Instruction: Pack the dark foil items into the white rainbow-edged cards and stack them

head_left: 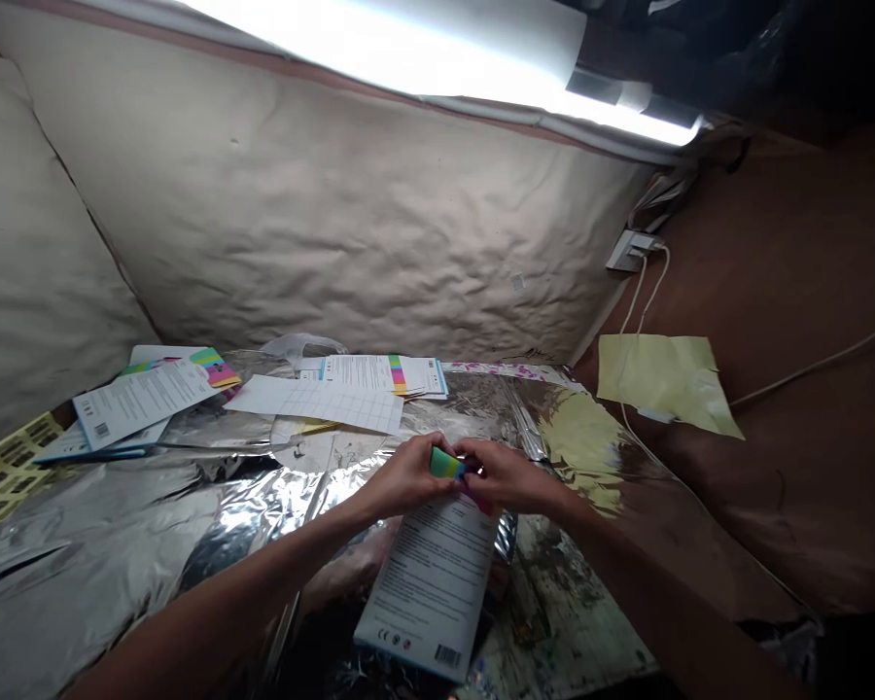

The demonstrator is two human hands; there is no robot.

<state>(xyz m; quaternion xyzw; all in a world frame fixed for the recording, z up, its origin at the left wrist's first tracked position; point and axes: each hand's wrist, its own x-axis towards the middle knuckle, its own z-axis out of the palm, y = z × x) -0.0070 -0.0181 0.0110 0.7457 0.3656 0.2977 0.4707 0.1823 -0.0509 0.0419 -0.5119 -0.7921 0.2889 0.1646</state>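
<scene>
My left hand (406, 476) and my right hand (505, 476) meet in the middle of the view, with fingers closed on a small green striped pad of sticky tabs (444, 464). A pink edge (479, 498) shows under my right fingers, and part of the pad is hidden by them. Just below my hands lies a white printed card package (429, 593) with a barcode at its lower corner. Crumpled silver foil (117, 554) spreads under both forearms.
Printed instruction sheets (142, 401) and a gridded label sheet (335, 405) lie beyond my hands. Black-and-yellow label sheets (7, 465) sit at far left. A yellow sheet (663, 382), wall socket (629, 251) with white cables, and a bright light tube (437, 58) are at the back.
</scene>
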